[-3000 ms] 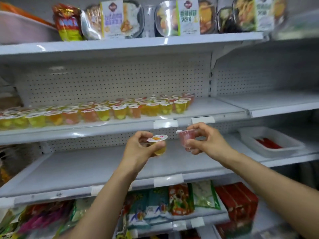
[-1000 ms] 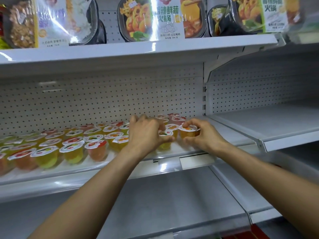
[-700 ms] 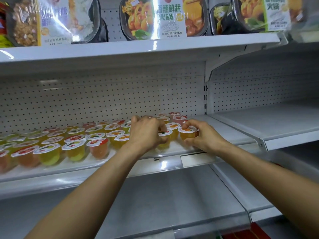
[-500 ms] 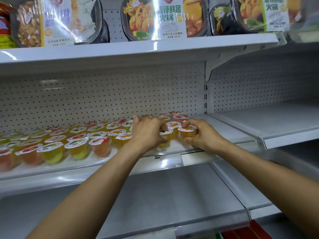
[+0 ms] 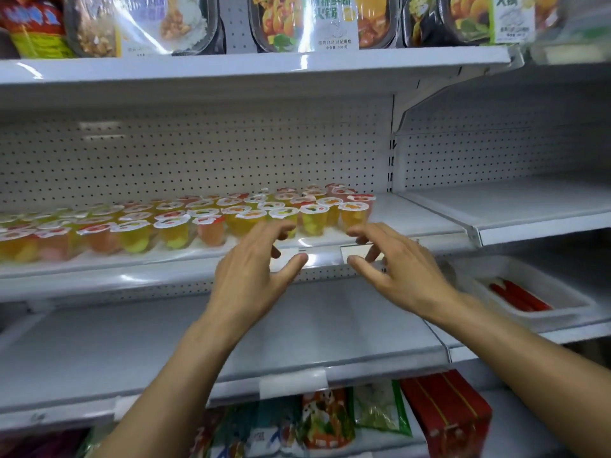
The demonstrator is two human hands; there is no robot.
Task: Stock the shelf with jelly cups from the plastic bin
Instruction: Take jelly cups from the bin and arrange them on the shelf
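Observation:
Several rows of jelly cups (image 5: 211, 223), yellow, orange and pink with printed foil lids, stand on the white middle shelf (image 5: 413, 219) and reach to about its right third. My left hand (image 5: 254, 272) and my right hand (image 5: 393, 266) hover just in front of the shelf's front edge, fingers spread and relaxed, holding nothing. The rightmost front cups (image 5: 353, 214) stand free just beyond my fingertips. A white plastic bin (image 5: 568, 285) sits on the lower right shelf with a few red items (image 5: 519, 294) inside.
Packaged meal trays (image 5: 307, 21) line the top shelf. The shelf below the cups (image 5: 132, 345) is bare white. Snack packets (image 5: 327, 418) and a red box (image 5: 449, 411) fill the lowest shelf. A bare shelf section (image 5: 515, 206) lies to the right.
Both hands let go of the cups they were setting at the right end of the rows and pulled back toward me, now open in front of the shelf edge. The view tilted down.

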